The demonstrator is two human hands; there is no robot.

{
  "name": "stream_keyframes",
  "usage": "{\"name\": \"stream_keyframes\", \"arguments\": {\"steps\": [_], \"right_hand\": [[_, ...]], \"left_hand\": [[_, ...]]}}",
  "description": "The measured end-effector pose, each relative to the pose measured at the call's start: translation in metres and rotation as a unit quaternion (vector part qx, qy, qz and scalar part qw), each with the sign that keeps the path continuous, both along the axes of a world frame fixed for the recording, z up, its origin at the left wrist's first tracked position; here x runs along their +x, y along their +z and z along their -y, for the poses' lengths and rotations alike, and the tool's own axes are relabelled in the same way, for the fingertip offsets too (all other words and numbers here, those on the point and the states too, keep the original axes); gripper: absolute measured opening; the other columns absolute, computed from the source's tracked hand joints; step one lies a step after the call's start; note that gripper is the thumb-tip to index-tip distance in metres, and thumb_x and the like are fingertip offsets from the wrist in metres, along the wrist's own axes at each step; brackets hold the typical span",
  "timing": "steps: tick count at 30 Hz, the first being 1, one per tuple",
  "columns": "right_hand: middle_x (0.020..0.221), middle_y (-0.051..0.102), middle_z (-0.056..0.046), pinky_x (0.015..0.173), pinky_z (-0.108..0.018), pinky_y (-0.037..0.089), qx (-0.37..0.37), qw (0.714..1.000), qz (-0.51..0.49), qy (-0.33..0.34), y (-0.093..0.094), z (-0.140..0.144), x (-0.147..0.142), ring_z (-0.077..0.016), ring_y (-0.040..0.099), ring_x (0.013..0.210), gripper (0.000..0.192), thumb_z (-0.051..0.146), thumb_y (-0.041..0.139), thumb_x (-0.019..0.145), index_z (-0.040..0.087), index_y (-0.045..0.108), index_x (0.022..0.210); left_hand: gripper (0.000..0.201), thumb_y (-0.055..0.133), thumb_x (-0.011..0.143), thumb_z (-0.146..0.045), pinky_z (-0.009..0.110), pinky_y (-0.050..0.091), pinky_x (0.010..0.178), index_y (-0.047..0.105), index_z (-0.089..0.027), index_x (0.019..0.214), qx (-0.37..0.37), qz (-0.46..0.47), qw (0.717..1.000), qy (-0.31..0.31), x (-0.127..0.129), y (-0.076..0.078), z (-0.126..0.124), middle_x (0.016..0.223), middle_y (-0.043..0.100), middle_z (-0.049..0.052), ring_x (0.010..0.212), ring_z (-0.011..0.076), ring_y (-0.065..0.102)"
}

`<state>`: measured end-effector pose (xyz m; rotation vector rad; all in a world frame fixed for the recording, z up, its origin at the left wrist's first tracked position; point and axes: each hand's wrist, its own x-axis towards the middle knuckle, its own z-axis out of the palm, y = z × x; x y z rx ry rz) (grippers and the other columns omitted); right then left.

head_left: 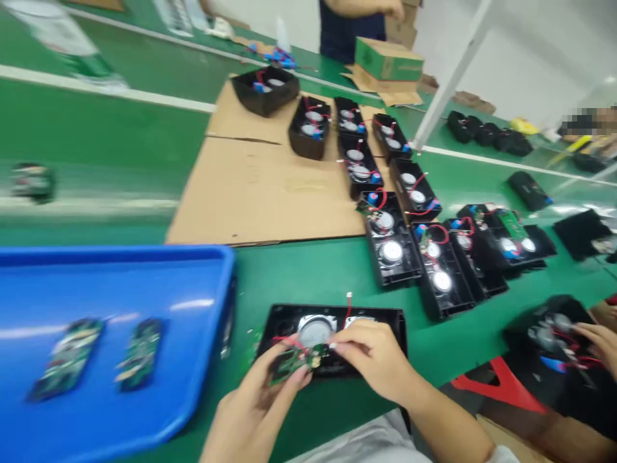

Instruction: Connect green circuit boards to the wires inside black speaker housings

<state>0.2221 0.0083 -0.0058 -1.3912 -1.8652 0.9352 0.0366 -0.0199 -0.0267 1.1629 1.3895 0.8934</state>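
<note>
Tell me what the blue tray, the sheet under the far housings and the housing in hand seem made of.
Tray: likely moulded plastic, glossy, with light streaks on its rim. Sheet: corrugated cardboard by its matte brown face and a crease. Housing: black plastic, it seems, dull; blur hides finer texture.

Head camera, looking forward-down (close) over green bench (308,270).

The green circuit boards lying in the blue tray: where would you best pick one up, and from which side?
Probably by its two long edges, from straight above. Each circuit board lies flat and apart from the other on the blue tray floor, so fingers have room either side. The picture is blurred, so the parts on top cannot be made out.
</note>
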Motion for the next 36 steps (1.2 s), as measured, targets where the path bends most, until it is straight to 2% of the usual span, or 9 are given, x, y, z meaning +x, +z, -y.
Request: {"name": "stream_keyframes", "arguments": {"steps": [4, 8, 12, 15, 18, 21, 24, 28, 36], "right_hand": [[0.070, 0.062, -0.001, 0.055, -0.021, 0.046, 0.046, 0.999, 0.005, 0.027, -0.007, 0.000, -0.001, -0.0105, 0.055, 0.059, 0.018, 0.017, 0.053, 0.088, 0.017, 0.071, 0.082], [0.067, 0.059, -0.003, 0.058, -0.024, 0.046, 0.133, 0.989, 0.035, 0.052, -0.012, 0.001, -0.007, -0.0126, 0.054, 0.063, 0.024, 0.019, 0.048, 0.092, 0.014, 0.068, 0.080], [0.068, 0.060, -0.004, 0.058, -0.025, 0.046, 0.160, 0.982, 0.070, 0.067, -0.011, 0.003, -0.009, -0.0137, 0.054, 0.063, 0.025, 0.018, 0.046, 0.093, 0.014, 0.066, 0.080], [0.073, 0.064, -0.004, 0.058, -0.024, 0.048, 0.119, 0.992, 0.041, 0.008, -0.008, 0.002, -0.002, -0.0132, 0.059, 0.063, 0.018, 0.017, 0.049, 0.091, 0.015, 0.065, 0.084], [0.076, 0.067, -0.002, 0.051, -0.021, 0.049, 0.017, 0.998, -0.036, -0.046, -0.005, 0.000, 0.008, -0.0113, 0.061, 0.058, 0.014, 0.017, 0.050, 0.089, 0.017, 0.064, 0.086], [0.076, 0.066, -0.001, 0.051, -0.020, 0.048, -0.021, 0.998, -0.052, -0.001, -0.003, 0.000, 0.011, -0.0118, 0.061, 0.063, 0.015, 0.017, 0.052, 0.089, 0.019, 0.066, 0.084], [0.073, 0.061, -0.001, 0.056, -0.022, 0.047, 0.037, 0.998, 0.004, 0.048, -0.004, 0.002, 0.005, -0.0121, 0.057, 0.066, 0.015, 0.017, 0.054, 0.089, 0.018, 0.067, 0.082], [0.072, 0.057, -0.003, 0.062, -0.025, 0.046, 0.134, 0.988, 0.056, 0.059, -0.009, 0.006, -0.003, -0.0132, 0.053, 0.069, 0.016, 0.015, 0.049, 0.092, 0.015, 0.064, 0.084], [0.072, 0.055, -0.004, 0.061, -0.026, 0.042, 0.175, 0.973, 0.123, 0.086, -0.011, 0.004, -0.004, -0.0142, 0.049, 0.067, 0.018, 0.013, 0.046, 0.093, 0.013, 0.062, 0.084]], "left_hand": [[0.037, 0.060, 0.079, -0.047, 0.030, 0.061, 0.071, 0.059, -0.023, 0.108, -0.036, 0.019, 0.998, 0.038, 0.014, 0.017, -0.003, 0.082, 0.075, -0.001, 0.073, 0.0236, 0.073], [0.035, 0.060, 0.079, -0.039, 0.031, 0.062, 0.068, 0.060, -0.022, 0.110, -0.053, 0.027, 0.998, 0.036, 0.013, 0.016, -0.003, 0.078, 0.075, -0.002, 0.073, 0.0231, 0.073], [0.034, 0.060, 0.078, -0.034, 0.030, 0.063, 0.067, 0.059, -0.021, 0.110, -0.052, 0.030, 0.998, 0.021, 0.011, 0.015, -0.005, 0.076, 0.076, -0.002, 0.071, 0.0221, 0.073], [0.034, 0.060, 0.078, -0.033, 0.030, 0.063, 0.066, 0.058, -0.021, 0.110, -0.047, 0.033, 0.998, 0.032, 0.011, 0.015, -0.007, 0.075, 0.075, -0.002, 0.070, 0.0220, 0.073], [0.032, 0.060, 0.077, -0.035, 0.029, 0.063, 0.064, 0.059, -0.021, 0.107, -0.035, 0.051, 0.997, 0.054, 0.012, 0.016, -0.008, 0.074, 0.075, -0.003, 0.069, 0.0210, 0.073], [0.032, 0.059, 0.077, -0.033, 0.028, 0.063, 0.063, 0.058, -0.021, 0.106, -0.049, 0.041, 0.996, 0.059, 0.013, 0.018, -0.008, 0.074, 0.075, -0.003, 0.071, 0.0208, 0.073], [0.033, 0.057, 0.077, -0.033, 0.029, 0.062, 0.063, 0.056, -0.020, 0.107, -0.051, 0.013, 0.998, 0.028, 0.014, 0.018, -0.011, 0.070, 0.075, -0.002, 0.071, 0.0220, 0.073], [0.033, 0.053, 0.077, -0.035, 0.029, 0.061, 0.061, 0.054, -0.019, 0.106, -0.025, -0.014, 1.000, -0.006, 0.016, 0.014, -0.014, 0.069, 0.075, 0.000, 0.070, 0.0226, 0.073], [0.032, 0.048, 0.081, -0.032, 0.027, 0.057, 0.057, 0.054, -0.016, 0.109, 0.011, -0.051, 0.998, -0.047, 0.015, 0.017, -0.013, 0.064, 0.073, 0.000, 0.057, 0.0191, 0.071]]}}
